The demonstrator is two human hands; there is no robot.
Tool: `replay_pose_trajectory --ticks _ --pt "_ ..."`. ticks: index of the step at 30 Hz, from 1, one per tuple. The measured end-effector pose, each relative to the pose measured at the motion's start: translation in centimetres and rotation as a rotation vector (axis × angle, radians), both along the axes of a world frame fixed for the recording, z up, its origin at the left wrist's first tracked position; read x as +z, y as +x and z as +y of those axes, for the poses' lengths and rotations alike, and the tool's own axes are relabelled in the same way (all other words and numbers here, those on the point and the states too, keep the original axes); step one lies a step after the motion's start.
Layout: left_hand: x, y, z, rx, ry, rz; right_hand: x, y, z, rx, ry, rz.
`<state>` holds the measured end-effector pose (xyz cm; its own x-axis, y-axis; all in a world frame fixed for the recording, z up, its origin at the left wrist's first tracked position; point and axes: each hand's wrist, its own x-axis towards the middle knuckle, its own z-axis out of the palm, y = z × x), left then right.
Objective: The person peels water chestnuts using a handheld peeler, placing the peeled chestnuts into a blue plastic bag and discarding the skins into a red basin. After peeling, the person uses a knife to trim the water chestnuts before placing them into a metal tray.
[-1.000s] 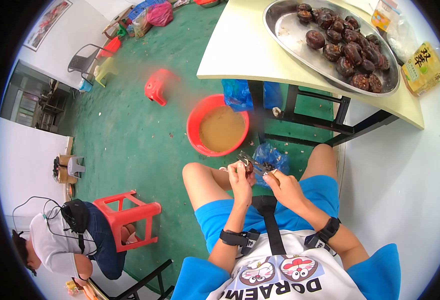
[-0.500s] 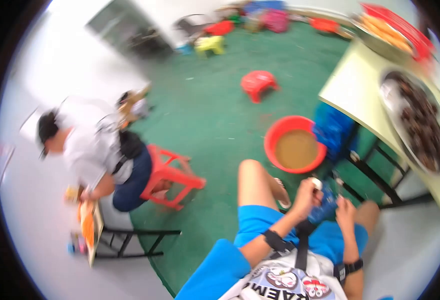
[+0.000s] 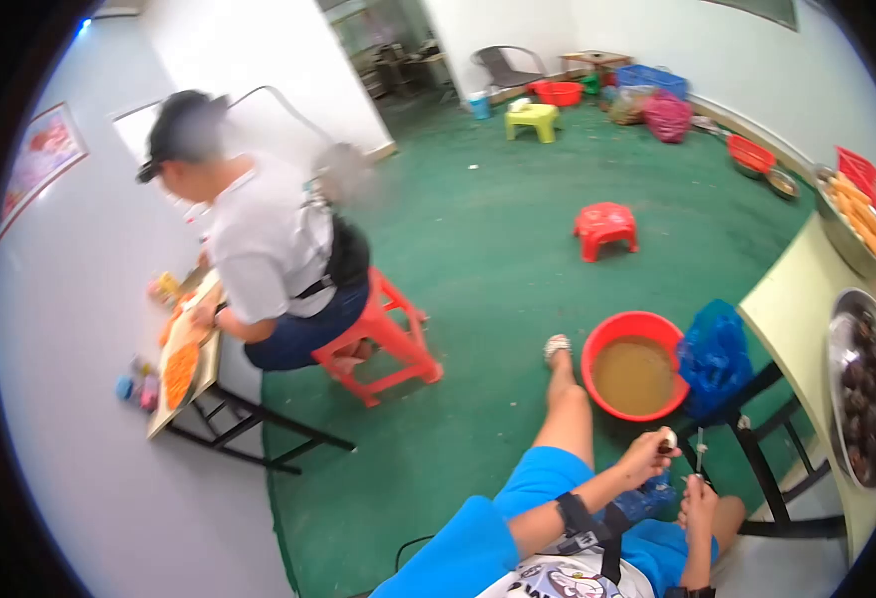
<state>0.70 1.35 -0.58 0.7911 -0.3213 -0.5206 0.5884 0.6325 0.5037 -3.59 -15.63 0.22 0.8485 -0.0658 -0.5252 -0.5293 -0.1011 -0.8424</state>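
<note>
My left hand [image 3: 645,458] is closed around a small round thing [image 3: 667,440], white on one side and dark brown on the other, which looks like a partly peeled water chestnut. Just to the right, my right hand [image 3: 697,503] grips a knife [image 3: 700,458] by its dark handle, the thin metal blade pointing up. The two hands are apart, above my lap. Beyond them on the floor stands a red basin [image 3: 598,384] of murky brown water. A blue plastic bag [image 3: 714,361] hangs beside the basin. Another blue bag [image 3: 647,496] lies below my left hand.
On the right table [image 3: 792,299] are an oval metal tray [image 3: 838,344] of dark brown round pieces and a bowl [image 3: 847,237] of orange-yellow long pieces. A co-worker [image 3: 269,239] sits on a red stool [image 3: 398,334] at a table with chopped orange food [image 3: 181,374]. A low red stool [image 3: 605,227] stands ahead.
The view has swung left and sharpened, shifting the basin, tray and my hands right and down in it. Both hands keep hold of their things. The co-worker's head and arms have shifted.
</note>
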Motion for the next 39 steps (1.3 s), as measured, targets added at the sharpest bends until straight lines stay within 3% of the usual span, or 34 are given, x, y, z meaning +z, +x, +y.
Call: replay_pose_trajectory --ticks 5,9,11,13,15,16,19,23,25,27,29,31,32,39 --pt "0.5 -0.5 -0.8 0.013 -0.01 -0.005 2.0 0.0 0.3 -0.027 0.01 -0.035" --pt "0.7 -0.6 -1.5 -0.14 0.151 -0.146 1.9 -0.5 -0.3 -0.014 0.064 -0.17" --pt "1.0 -1.0 -2.4 -0.095 0.379 -0.189 2.1 -0.9 0.2 -0.059 0.052 -0.175" --pt "1.0 -1.4 -2.6 -0.17 0.455 -0.293 2.8 -1.1 0.8 -0.119 0.292 -0.152" --pt "0.4 -2.0 -2.9 -0.135 0.507 -0.827 3.3 -0.9 1.3 -0.168 0.397 -0.15" --pt "0.6 -2.3 -2.8 -0.158 0.565 -0.909 3.5 -0.9 1.5 -0.195 0.505 -0.15" --pt "2.4 -2.9 -2.6 -0.165 0.764 -0.969 3.7 -0.6 1.3 -0.162 0.503 -0.135" --pt "4.0 -3.1 -3.2 -0.132 0.738 -0.976 4.0 -0.5 0.2 -0.165 0.541 -0.15" --pt "2.2 -2.6 -3.2 -0.129 0.473 -0.978 4.1 -0.7 -0.4 -0.198 0.565 -0.149" --pt "3.1 -2.6 -3.5 -0.12 0.111 -0.631 4.3 -0.8 -0.7 -0.182 0.63 -0.186" --pt "2.5 -2.2 -3.6 -0.143 0.244 -0.301 3.5 -0.9 -1.1 -0.142 0.524 -0.231" --pt "2.2 -2.2 -3.8 -0.339 0.386 -0.279 2.7 -1.2 -1.3 -0.137 0.36 -0.295" --pt "2.6 -2.3 -4.0 -0.344 0.338 -0.272 3.1 -1.4 -0.8 -0.213 0.326 -0.353" --pt "3.1 -1.4 -4.4 -0.346 0.045 -0.158 3.0 -1.2 -1.4 -0.152 0.128 -0.37"
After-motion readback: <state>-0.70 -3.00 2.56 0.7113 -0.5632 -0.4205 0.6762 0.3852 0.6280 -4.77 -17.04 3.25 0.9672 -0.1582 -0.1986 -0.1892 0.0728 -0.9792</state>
